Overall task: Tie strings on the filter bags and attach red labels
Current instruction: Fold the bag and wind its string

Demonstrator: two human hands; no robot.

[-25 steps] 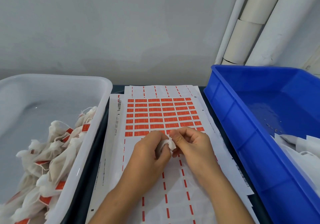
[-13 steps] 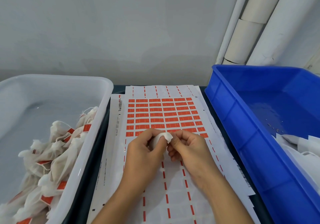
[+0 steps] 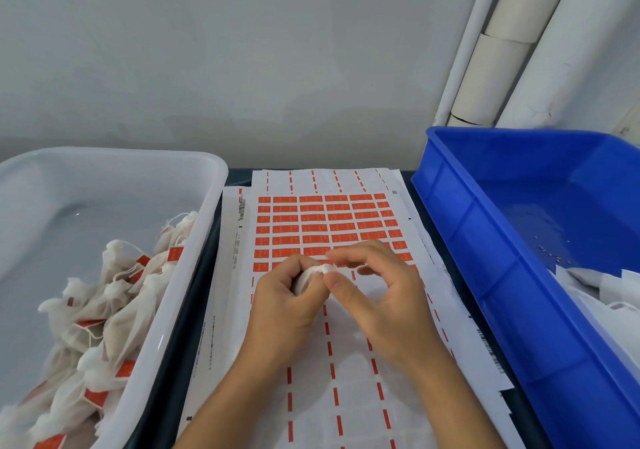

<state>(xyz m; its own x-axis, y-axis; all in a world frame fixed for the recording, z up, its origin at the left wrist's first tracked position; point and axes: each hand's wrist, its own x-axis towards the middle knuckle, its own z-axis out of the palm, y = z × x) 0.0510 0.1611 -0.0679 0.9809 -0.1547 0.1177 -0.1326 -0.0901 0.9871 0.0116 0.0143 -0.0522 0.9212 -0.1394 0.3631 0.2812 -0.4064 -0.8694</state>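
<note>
- Head view: left hand (image 3: 287,296) is curled round a small white filter bag (image 3: 313,273), held over the label sheet (image 3: 322,230).
- Right hand (image 3: 377,289) has thumb + forefinger at the bag's neck, other fingers loose; string too fine to see.
- Bag in hand shows no label yet, so prob. mid-tie.
- Done: many tied, labelled bags (image 3: 104,313) in the white tub (image 3: 194,275) on the left.
- Left: more white bags (image 3: 595,285) in the blue crate (image 3: 485,240); many red labels unpeeled.
</note>
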